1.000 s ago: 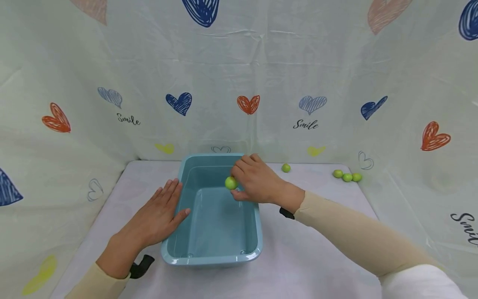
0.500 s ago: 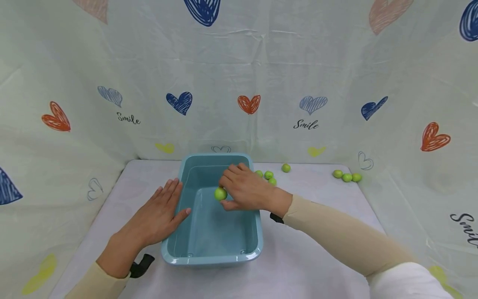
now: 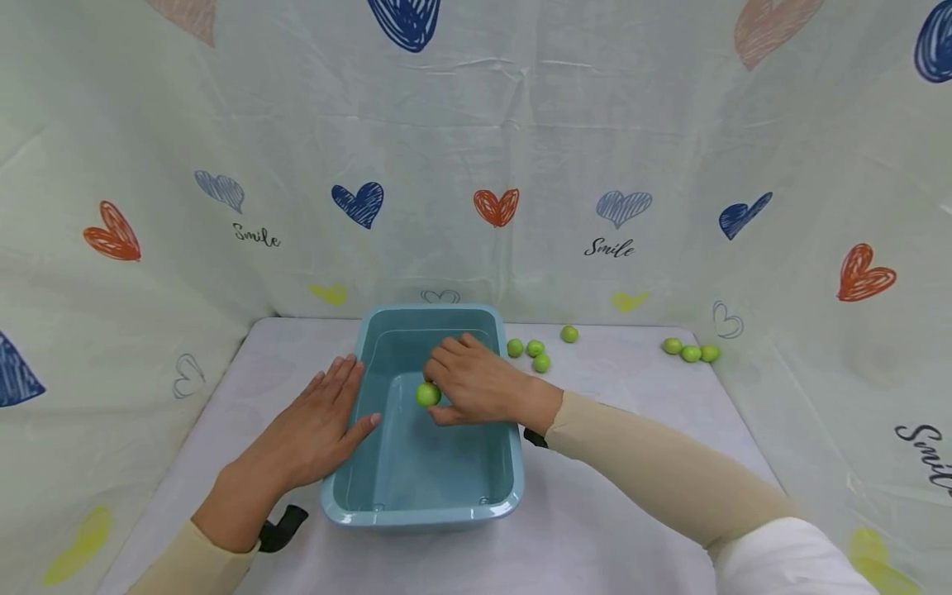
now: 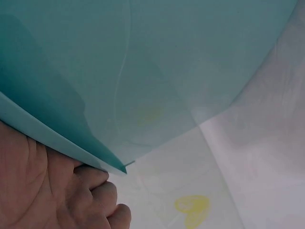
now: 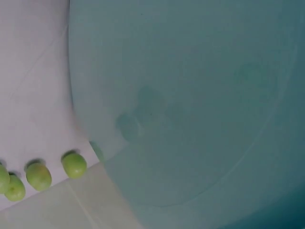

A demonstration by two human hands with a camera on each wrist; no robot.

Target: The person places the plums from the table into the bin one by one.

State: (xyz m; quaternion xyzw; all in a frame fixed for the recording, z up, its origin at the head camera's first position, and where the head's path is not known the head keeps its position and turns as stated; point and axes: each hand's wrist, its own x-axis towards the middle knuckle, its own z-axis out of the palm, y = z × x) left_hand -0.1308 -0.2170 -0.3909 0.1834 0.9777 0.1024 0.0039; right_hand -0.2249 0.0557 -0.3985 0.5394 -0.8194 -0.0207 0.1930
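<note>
In the head view a light-blue rectangular basin [image 3: 424,519] stands on the white-covered table. My left hand [image 3: 312,434] rests along its left rim with fingers straight; the left wrist view shows the palm side of that hand [image 4: 52,191] below the basin's wall [image 4: 143,71]. Over the inside of the basin, my right hand [image 3: 483,384] pinches a small round green fruit [image 3: 427,394] between thumb and fingers. Whether the fruit touches the basin's floor I cannot tell. No part of the right hand shows in the right wrist view, where the basin's outer side [image 5: 181,119] fills most of the picture.
Right of the basin lie several more green fruits [image 3: 541,363], with one [image 3: 569,334] near the back edge. Another group of green fruits [image 3: 691,353] sits at the table's far right corner. A white sheet with printed hearts [image 3: 496,208] hangs behind and at both sides.
My right hand has moved left and toward me with the fruit, further over the basin. The green fruits beside the basin have come into view from behind it. The left hand stays put.
</note>
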